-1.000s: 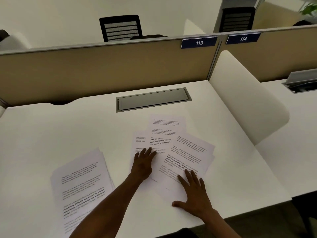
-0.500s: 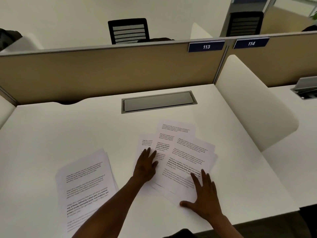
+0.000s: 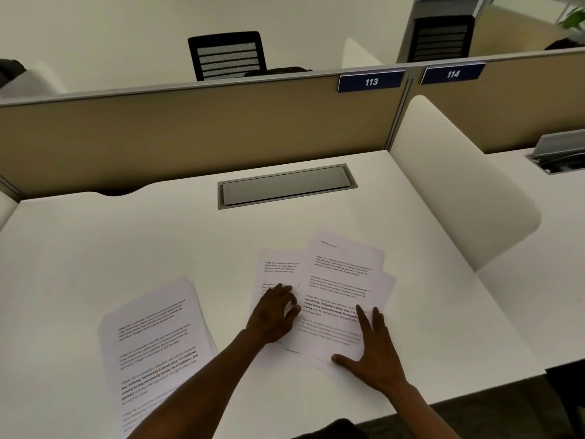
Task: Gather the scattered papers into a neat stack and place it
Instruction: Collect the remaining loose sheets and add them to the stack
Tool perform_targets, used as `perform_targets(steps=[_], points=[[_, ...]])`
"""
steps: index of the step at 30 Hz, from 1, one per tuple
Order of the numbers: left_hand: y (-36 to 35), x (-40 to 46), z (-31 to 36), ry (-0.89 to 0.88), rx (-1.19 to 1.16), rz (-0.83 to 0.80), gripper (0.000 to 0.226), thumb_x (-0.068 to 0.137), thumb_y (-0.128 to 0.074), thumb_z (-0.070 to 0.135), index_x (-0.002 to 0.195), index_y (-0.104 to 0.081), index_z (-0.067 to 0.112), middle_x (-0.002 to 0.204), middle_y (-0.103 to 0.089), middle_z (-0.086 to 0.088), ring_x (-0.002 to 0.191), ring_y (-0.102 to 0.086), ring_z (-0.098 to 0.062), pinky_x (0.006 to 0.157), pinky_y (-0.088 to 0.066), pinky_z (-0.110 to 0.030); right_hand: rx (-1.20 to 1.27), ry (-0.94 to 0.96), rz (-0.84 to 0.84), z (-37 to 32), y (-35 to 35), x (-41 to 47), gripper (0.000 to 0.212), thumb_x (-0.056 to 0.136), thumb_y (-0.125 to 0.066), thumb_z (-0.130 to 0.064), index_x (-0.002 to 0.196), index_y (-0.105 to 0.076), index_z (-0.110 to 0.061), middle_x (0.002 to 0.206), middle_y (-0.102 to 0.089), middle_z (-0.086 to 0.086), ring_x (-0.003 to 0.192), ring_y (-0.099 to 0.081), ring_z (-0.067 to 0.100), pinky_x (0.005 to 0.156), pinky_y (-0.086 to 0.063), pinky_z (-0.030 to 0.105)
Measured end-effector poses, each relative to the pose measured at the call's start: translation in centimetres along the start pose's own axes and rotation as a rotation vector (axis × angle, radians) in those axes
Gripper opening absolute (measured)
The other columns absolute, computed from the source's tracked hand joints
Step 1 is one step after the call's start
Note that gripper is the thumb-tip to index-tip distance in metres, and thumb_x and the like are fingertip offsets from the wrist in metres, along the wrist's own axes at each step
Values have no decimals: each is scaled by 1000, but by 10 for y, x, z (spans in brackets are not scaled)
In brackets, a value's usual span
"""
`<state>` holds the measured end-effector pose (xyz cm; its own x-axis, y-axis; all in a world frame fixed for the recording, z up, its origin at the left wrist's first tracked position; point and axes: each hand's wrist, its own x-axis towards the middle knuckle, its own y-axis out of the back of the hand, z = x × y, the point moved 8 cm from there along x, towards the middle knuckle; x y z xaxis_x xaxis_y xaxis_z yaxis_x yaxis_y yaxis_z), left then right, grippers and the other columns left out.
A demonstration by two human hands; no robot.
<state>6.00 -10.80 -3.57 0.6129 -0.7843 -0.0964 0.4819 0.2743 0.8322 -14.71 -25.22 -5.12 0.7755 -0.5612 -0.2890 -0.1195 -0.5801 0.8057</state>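
Note:
Several printed white sheets (image 3: 343,280) lie overlapped and fanned out on the white desk (image 3: 95,255), right of centre. My left hand (image 3: 273,313) rests palm down on the left part of that pile, fingers slightly curled at the edge of the top sheet. My right hand (image 3: 373,350) lies flat on the pile's lower right corner, fingers spread. A second, tidier pile of printed papers (image 3: 152,343) lies apart at the lower left, and my left forearm crosses its lower right corner.
A grey cable hatch (image 3: 286,189) is set into the desk behind the papers. A beige partition (image 3: 190,134) with the labels 113 and 114 closes the back. A white curved divider (image 3: 452,185) stands on the right. The desk's front edge runs just beneath my right wrist.
The fanned sheets have been pushed closer together, the top one now more upright. My right hand slid up onto the pile; my left fingers curled at the sheet's edge.

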Motion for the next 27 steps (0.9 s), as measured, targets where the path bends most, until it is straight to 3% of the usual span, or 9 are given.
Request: perform_targets(steps=[2,4,7,9,15,20,23,27], points=[[3,-3,2,6,-45,74,34,96,-57,38,122,-63,17,149,-48,-2,145,-35,-20,120,-27,-29,37,-41,33,3,3,0,123,59,-55,-88,147,19,-45,164,15,4,151,9,23,121,-11,43],[4,-7,0,67,-66,125,48,96,-56,39,139,-52,18,158,-35,-2,150,-25,-21,122,-23,-32,4,-99,87,8,6,0,121,67,-57,-81,152,14,-33,164,11,11,151,10,28,122,-4,44],[-14,-10,-4,145,-19,-30,71,97,-48,50,157,-19,27,166,-13,3,155,-1,-20,126,-12,-37,-20,-158,89,11,3,1,119,72,-57,-76,154,12,-24,163,9,18,150,12,32,124,-1,46],[-24,-11,1,105,29,-106,75,96,-46,52,157,-9,31,166,-12,6,154,6,-21,126,-10,-38,-23,-139,79,6,0,4,116,75,-55,-75,154,13,-24,163,8,17,151,10,31,124,-2,46],[-16,-12,5,137,-91,-56,78,91,-56,48,156,-18,30,160,-29,-2,153,-13,-23,122,-16,-35,53,-98,78,-16,-2,15,109,80,-57,-68,154,9,-23,165,2,12,152,2,25,124,-7,43],[9,-20,-18,332,-61,143,74,92,-56,43,155,-25,20,162,-23,-10,152,-12,-27,124,-18,-39,84,-201,178,-2,5,10,105,81,-60,-64,155,3,-23,164,3,16,151,6,31,123,-7,45],[3,-29,-29,467,-77,108,77,92,-56,45,155,-24,16,163,-17,-15,151,-13,-30,123,-18,-41,5,-204,152,6,-1,5,104,82,-58,-63,155,1,-18,163,6,20,150,9,33,123,-3,45],[-7,-28,-12,478,-119,107,78,89,-60,46,153,-28,17,157,-27,-12,147,-21,-28,118,-25,-40,-54,-193,134,2,-5,6,102,85,-54,-63,155,2,-15,161,10,24,150,12,36,123,-1,46]])
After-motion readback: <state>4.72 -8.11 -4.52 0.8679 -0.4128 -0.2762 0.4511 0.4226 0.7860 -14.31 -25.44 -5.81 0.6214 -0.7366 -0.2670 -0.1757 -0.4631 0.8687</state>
